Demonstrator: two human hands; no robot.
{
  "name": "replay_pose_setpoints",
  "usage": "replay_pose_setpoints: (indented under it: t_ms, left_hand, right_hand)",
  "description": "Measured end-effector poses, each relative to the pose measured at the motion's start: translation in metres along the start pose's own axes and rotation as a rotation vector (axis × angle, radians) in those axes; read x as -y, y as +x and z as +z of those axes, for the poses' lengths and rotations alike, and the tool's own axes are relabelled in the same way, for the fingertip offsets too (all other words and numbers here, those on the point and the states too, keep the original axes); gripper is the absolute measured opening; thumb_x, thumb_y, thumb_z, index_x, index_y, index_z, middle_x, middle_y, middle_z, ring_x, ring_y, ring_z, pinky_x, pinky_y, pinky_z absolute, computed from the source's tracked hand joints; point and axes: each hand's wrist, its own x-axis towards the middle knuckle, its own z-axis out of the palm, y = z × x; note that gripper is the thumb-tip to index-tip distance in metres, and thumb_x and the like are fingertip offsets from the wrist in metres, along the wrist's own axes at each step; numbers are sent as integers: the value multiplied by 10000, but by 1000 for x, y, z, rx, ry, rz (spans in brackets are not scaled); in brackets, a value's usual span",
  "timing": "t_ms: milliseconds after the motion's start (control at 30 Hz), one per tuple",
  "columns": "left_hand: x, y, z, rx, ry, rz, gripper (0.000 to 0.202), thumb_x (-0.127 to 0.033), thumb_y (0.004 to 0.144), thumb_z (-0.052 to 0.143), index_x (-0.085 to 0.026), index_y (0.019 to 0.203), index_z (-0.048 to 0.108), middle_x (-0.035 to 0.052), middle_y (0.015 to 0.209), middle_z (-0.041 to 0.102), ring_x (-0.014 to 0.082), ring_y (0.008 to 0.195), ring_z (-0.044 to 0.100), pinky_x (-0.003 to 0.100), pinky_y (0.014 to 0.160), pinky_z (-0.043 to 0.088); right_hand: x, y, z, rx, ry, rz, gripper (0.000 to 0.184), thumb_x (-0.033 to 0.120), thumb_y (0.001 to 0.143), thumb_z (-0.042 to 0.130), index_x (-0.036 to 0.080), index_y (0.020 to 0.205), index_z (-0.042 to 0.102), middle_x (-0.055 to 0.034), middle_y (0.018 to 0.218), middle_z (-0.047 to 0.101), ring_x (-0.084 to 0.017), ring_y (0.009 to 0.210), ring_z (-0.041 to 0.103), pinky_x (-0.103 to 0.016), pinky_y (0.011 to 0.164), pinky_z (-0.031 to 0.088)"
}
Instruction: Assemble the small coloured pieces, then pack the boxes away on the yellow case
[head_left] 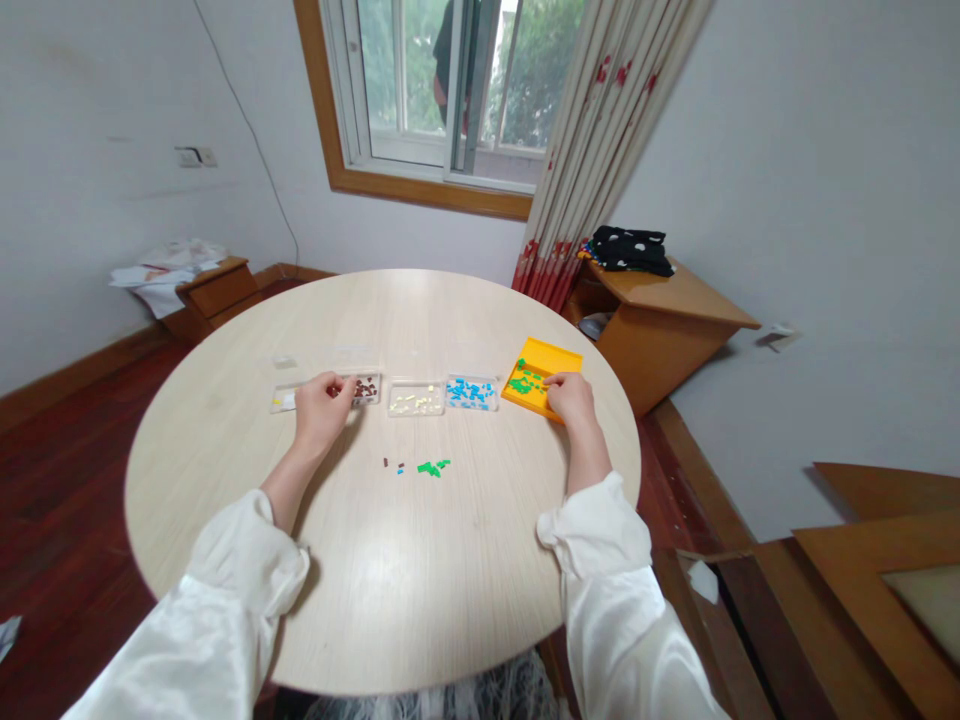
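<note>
My left hand (321,408) is at a clear box of small brown bricks (367,388), its fingers closed in a pinch. Whatever lies between those fingertips is too small to make out. On the right, my right hand (573,398) reaches over the near edge of a yellow box (553,352), fingertips pinched together among small green bricks (526,382). I cannot see what they grip, if anything. Between the hands stand a clear box of cream bricks (416,400) and one of blue bricks (471,392). Nearer me lies a loose pile of green bricks (433,468).
A few brown and blue bricks (400,470) lie left of the green pile on the round table (420,570). Another clear box (283,398) is partly behind my left hand. Wooden cabinets (667,310) stand beyond the table, below a window and curtain (600,120).
</note>
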Motion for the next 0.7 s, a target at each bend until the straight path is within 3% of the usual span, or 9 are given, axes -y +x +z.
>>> replay_pose_setpoints:
  t_ms: [267, 467, 700]
  left_hand:
    - [-1, -1, 0, -2, -8, 5, 284, -351, 703, 517, -177, 479, 496, -19, 467, 477, 113, 500, 419, 252, 539, 313]
    - [-5, -1, -2, -8, -15, -8, 275, -347, 692, 517, -180, 475, 491, -20, 466, 475, 115, 502, 418, 254, 539, 312]
    - [-3, 0, -1, -18, -16, -8, 268, -335, 690, 519, -184, 473, 474, -25, 461, 464, 113, 501, 409, 249, 531, 314]
  right_hand:
    - [0, 3, 4, 70, -64, 0, 321, 115, 730, 492, 182, 933, 731, -110, 1026, 696, -220, 950, 630, -296, 821, 456]
    - [3, 0, 1, 9, -64, -45, 350, 88, 727, 468, 183, 933, 735, -107, 1018, 699, -219, 954, 630, -295, 834, 452]
    - [5, -1, 0, 54, -101, -40, 322, 122, 743, 475, 192, 909, 742, -106, 1014, 702, -227, 945, 637, -305, 816, 462]
